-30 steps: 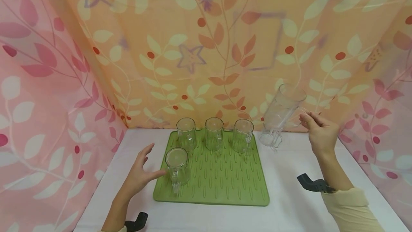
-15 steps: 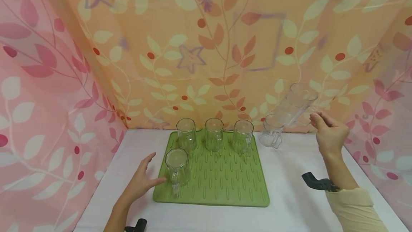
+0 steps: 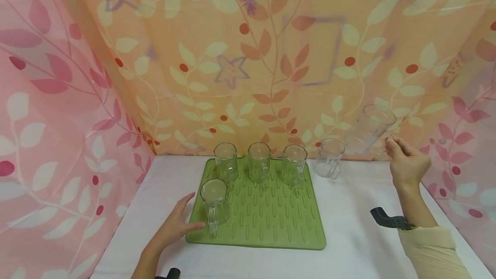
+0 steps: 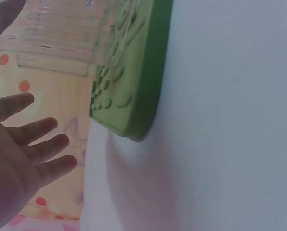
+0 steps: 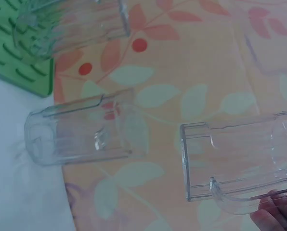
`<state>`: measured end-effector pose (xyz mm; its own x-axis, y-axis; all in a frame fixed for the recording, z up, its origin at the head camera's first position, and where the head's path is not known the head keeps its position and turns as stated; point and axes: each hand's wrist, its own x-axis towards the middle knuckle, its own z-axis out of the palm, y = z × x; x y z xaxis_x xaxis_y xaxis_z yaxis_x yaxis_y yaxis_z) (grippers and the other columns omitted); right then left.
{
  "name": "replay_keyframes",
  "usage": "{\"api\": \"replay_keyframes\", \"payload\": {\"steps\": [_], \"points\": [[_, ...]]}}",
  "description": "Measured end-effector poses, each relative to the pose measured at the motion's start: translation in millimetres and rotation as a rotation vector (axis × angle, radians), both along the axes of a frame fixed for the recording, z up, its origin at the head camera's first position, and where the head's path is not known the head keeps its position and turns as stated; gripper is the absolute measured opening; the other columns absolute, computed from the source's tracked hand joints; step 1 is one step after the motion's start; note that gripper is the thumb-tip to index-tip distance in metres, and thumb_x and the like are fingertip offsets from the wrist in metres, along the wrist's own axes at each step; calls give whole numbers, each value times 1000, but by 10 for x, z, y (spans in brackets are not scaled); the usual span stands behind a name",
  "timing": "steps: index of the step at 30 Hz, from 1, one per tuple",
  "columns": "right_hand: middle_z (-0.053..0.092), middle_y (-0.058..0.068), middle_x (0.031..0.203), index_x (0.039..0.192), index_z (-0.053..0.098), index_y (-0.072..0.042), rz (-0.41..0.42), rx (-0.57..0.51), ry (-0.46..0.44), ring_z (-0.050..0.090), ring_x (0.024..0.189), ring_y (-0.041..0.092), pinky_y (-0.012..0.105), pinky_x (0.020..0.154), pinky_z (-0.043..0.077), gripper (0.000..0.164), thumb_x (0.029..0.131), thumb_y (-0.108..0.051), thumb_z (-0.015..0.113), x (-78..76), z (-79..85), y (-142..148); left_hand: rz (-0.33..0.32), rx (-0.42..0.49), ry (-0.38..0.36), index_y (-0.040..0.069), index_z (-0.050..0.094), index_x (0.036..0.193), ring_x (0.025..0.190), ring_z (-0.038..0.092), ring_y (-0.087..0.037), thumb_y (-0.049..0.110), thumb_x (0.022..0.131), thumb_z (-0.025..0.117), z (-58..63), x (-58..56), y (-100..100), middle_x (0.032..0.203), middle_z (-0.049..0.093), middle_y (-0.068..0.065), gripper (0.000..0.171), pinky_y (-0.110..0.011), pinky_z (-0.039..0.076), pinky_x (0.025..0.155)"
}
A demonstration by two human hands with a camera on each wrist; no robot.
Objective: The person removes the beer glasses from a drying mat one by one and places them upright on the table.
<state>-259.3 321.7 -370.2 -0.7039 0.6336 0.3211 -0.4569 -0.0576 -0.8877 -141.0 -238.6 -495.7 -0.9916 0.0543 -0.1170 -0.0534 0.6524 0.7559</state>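
Observation:
High at the right in the head view, my right hand [image 3: 408, 162] grips a clear mug [image 3: 370, 128] by its handle. The right wrist view has this mug [image 5: 240, 154] held up off the table, with fingers curled at the handle. My left hand [image 3: 174, 227], fingers spread and thumb out, is beside the left edge of a green ribbed mat [image 3: 271, 223]. Its thumb points at the handle of a clear mug [image 3: 214, 197] on the mat's front left. In the left wrist view the left hand [image 4: 23, 154] holds nothing.
Three more clear mugs stand along the mat's back edge, the middle mug [image 3: 258, 162] among them. Another mug [image 3: 329, 158] stands on the white tablecloth [image 3: 348, 236] right of the mat. Behind hangs a floral curtain [image 3: 255, 89]; pink fabric [image 3: 50, 141] flanks the left.
My right hand has moved right with its mug, away from the mug standing beside the mat. The left hand has shifted a little toward the table's front, fingers still spread.

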Motion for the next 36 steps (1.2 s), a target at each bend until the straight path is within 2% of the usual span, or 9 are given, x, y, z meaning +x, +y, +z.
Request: {"api": "replay_keyframes", "payload": {"steps": [3, 10, 17, 23, 28, 36], "points": [[74, -14, 72, 101, 76, -2, -32, 42, -24, 68, 62, -1, 10, 61, 54, 24, 77, 0, 78, -49, -66, 54, -4, -27, 3, 5, 23, 153, 143, 22, -52, 41, 72, 84, -25, 11, 7, 157, 22, -29, 108, -70, 28, 111], [68, -20, 63, 102, 73, 9, -165, 192, -86, 61, 54, -5, 4, 57, 51, 24, 82, -4, 75, -126, -234, 140, -30, -35, 11, 0, 26, 151, 141, 25, -53, 38, 71, 85, -85, 12, 20, 153, 27, -32, 107, -69, 28, 111], [62, -28, 61, 100, 76, 2, -235, 292, -147, 57, 54, -10, 1, 58, 48, 18, 84, -8, 74, -154, -413, 173, -45, -75, -1, -4, 28, 149, 140, 28, -52, 40, 71, 85, -138, 18, 22, 151, 32, -33, 106, -67, 28, 112], [55, -37, 64, 109, 70, 9, -258, 352, -220, 54, 58, -18, -3, 59, 45, 31, 86, -12, 73, -185, -582, 190, -41, -100, -4, -6, 31, 148, 138, 31, -53, 38, 69, 87, -173, 28, 29, 148, 36, -34, 106, -67, 29, 112], [51, -42, 62, 109, 68, 12, -258, 390, -237, 52, 57, -22, -3, 56, 43, 30, 86, -8, 72, -208, -709, 187, -49, -128, 7, -9, 32, 146, 137, 32, -53, 39, 68, 87, -217, 27, 29, 147, 37, -34, 107, -65, 28, 113], [47, -45, 63, 111, 68, 9, -261, 419, -283, 49, 59, -25, -5, 57, 41, 31, 87, -11, 71, -212, -857, 154, -39, -153, -41, -12, 31, 145, 136, 33, -53, 39, 64, 89, -229, 33, 43, 146, 37, -35, 112, -64, 31, 112]]}}
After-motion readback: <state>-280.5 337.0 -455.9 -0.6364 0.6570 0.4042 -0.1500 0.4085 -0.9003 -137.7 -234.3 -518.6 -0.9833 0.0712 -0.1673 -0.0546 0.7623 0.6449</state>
